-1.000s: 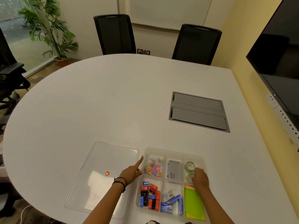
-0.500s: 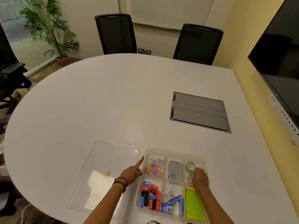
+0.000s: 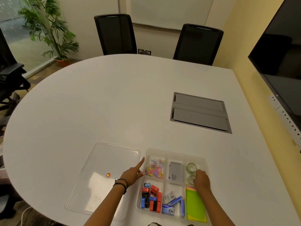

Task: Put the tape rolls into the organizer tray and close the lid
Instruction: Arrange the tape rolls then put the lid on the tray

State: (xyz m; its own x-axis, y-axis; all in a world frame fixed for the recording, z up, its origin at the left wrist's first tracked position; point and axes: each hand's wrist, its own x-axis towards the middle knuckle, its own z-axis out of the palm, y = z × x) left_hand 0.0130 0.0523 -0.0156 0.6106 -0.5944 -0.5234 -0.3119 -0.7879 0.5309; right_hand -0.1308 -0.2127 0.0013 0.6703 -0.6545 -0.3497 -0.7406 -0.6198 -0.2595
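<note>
**Tape rolls in the tray's far-right compartment, lid lying open beside it**

A clear organizer tray (image 3: 172,154) is sitting at the near edge of a white table (image 3: 114,103). Two clear tape rolls are lying in its far-right compartment, one behind the other: the far tape roll (image 3: 191,167) is showing fully, while the near tape roll (image 3: 190,178) is partly covered by the right hand (image 3: 201,179). That hand is resting over the near roll with its fingers curled down into the compartment; whether the fingers are actually pinching the roll cannot be told from this angle.

The left hand (image 3: 132,174) is pressing against the tray's left wall, index finger stretched out along the rim and the other fingers folded, gripping nothing. Dark bracelets (image 3: 121,185) are circling that wrist.

The transparent lid (image 3: 91,181) is lying flat on the table just left of the tray, off it, with a small orange sticker (image 3: 108,175) on it.

In the other compartments, coloured paper clips (image 3: 154,169) are filling the far-left one, a grey box (image 3: 175,174) is lying in the far-middle one, sharpeners and erasers (image 3: 150,199) are crowding the near-left one, staple boxes (image 3: 171,203) are sitting in the near-middle one, and green sticky notes (image 3: 194,206) are lying in the near-right one.
</note>
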